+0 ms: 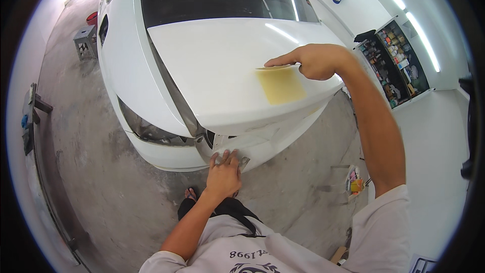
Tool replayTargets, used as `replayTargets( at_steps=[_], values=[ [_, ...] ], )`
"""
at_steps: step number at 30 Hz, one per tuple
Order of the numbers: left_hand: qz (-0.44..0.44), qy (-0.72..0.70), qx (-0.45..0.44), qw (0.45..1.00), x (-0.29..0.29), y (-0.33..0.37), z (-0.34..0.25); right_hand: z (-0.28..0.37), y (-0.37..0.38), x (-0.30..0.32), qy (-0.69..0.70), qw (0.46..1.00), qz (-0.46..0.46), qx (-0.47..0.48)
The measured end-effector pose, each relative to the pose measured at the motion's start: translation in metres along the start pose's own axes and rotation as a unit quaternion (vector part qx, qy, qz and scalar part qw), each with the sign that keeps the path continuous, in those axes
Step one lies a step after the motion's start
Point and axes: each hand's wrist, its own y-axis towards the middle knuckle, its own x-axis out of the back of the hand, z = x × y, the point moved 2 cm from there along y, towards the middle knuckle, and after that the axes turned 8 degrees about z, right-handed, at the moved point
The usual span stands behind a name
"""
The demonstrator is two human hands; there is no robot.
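Note:
In front of me is the rear of a white car, with its boot lid (202, 60) under my right arm. A yellowish square patch (282, 86) with soft edges shows on the lid. My right hand (323, 62) lies at the patch's upper edge, index finger stretched along it and the other fingers curled. A thin tan strip shows under that finger; what it is, I cannot make out. Lower down, my left hand (225, 172) rests with fingers apart on the white panel below the lid, near the rear bumper (166, 155).
Left of the bumper's middle is a dark lamp recess (151, 127). A grey stool (86, 38) and a long rack (34, 114) stand at left. Supply shelves (396, 63) hang on the right wall, above a small stand (353, 181) with items on the concrete floor (91, 172).

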Motion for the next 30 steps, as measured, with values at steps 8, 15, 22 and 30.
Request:
replayTargets(
  at_steps=[8, 15, 22, 30],
  values=[
    [-0.023, -0.011, -0.011, 1.000, 0.004, 0.000, 0.000, -0.001, 0.003, 0.001, -0.016, 1.000, 0.013, -0.014],
    [0.006, -0.004, 0.000, 1.000, 0.002, 0.000, 0.002, -0.004, 0.004, -0.007, 0.015, 1.000, 0.016, -0.016],
    [-0.009, -0.014, -0.010, 1.000, -0.001, 0.000, 0.003, 0.007, -0.032, -0.073, 0.025, 0.989, -0.143, -0.020],
    [-0.019, -0.032, -0.003, 0.999, 0.000, 0.000, 0.008, 0.004, -0.107, -0.080, 0.057, 0.983, -0.175, -0.006]
  ],
)
